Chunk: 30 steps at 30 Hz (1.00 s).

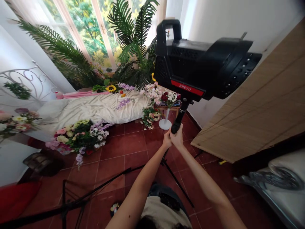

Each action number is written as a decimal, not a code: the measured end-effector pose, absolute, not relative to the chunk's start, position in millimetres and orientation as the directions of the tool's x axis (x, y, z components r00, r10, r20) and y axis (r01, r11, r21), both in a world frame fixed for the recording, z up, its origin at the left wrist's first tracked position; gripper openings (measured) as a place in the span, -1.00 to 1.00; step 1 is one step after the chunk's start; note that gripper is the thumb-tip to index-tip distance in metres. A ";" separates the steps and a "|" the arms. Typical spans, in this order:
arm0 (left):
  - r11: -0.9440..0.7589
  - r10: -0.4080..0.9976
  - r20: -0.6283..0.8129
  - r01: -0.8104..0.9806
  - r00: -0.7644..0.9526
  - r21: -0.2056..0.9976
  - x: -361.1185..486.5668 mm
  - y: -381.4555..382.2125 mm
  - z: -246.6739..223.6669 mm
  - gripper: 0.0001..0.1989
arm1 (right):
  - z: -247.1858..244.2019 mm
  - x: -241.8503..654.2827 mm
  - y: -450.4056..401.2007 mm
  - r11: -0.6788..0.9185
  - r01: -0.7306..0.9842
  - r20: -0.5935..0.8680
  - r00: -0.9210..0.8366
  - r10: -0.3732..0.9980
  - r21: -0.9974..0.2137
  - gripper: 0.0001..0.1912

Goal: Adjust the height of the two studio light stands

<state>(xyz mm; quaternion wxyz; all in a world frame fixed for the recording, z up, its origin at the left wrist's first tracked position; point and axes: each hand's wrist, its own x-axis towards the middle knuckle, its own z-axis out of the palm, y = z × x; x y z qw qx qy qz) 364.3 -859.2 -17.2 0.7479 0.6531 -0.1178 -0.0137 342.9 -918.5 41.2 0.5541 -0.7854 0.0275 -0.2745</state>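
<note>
Gripping black light stand (181, 115) — both hands (176, 137) closed around, touching

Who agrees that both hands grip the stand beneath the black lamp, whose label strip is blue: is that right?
No: the head view shows the label strip is red. The left hand and right hand do grip the stand beneath the black lamp.
</note>
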 end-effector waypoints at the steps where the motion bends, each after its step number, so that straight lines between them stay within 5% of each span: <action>1: 0.132 -0.171 0.157 -0.135 0.973 0.982 364.0 -859.1 -16.5 -0.77 | 38.5 342.4 -920.7 -0.387 0.257 0.392 0.860 -0.326 -0.885 -0.53; 11: 0.155 -0.154 0.213 -0.189 0.965 0.970 365.1 -864.4 -24.6 -0.80 | 37.6 337.2 -936.1 -0.440 0.278 0.383 0.908 -0.170 -0.854 -0.52; 15: 0.208 -0.169 0.215 -0.178 0.962 0.962 364.0 -865.5 -26.8 -0.69 | 32.2 320.1 -940.8 -0.484 0.274 0.403 0.896 -0.186 -0.831 -0.51; 22: 0.028 -0.110 0.098 -0.095 0.989 0.995 357.4 -864.0 -13.5 -0.64 | 6.8 271.2 -954.3 -0.536 0.256 0.478 0.814 -0.329 -0.805 -0.49; 30: 0.038 -0.119 0.075 -0.071 0.990 0.997 356.2 -863.8 -12.0 -0.61 | -0.1 250.5 -947.7 -0.565 0.258 0.465 0.847 -0.258 -0.784 -0.66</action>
